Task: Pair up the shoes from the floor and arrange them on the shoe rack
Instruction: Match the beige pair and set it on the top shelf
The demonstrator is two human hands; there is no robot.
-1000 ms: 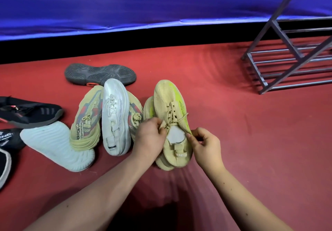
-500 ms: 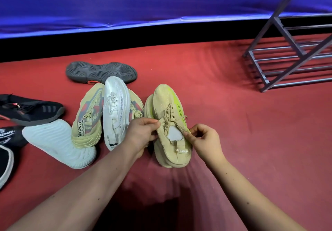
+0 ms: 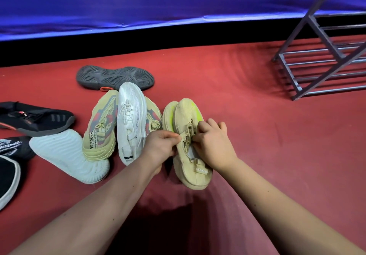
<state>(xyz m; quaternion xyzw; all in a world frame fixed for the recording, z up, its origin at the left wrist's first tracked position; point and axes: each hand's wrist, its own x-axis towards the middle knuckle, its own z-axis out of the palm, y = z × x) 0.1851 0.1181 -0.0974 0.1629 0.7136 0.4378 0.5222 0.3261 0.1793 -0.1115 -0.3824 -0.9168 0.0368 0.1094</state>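
we take this as the pairing step, close to done for one pair: the top tan shoe (image 3: pixel 190 114) sits on the second tan shoe (image 3: pixel 168 114), which shows along its left side, both on the red floor (image 3: pixel 247 112) right in front of us and just to the right of the white shoe (image 3: pixel 131 120).

the left hand (image 3: pixel 162 147) has its fingers curled, and thumb and forefinger pinch the left edge of the top shoe's opening beside the laces (image 3: pixel 188 135). the right hand (image 3: pixel 214 145) curls over the right edge, fingertips tucked in at the laces; whether it pinches lace or fabric we cannot tell.

the top shoe's long axis runs away from us, leaning a little to the left. its toe points to the far blue wall and its heel tab (image 3: pixel 201 171) faces us. the lower shoe lies nearly parallel, toe the same way.

next, we judge, comes one firm hold on both shoes so they lift together, then a carry up and to the right to the shoe rack (image 3: pixel 286 78), which stands well apart. a grip on the top shoe alone would leave its partner behind.
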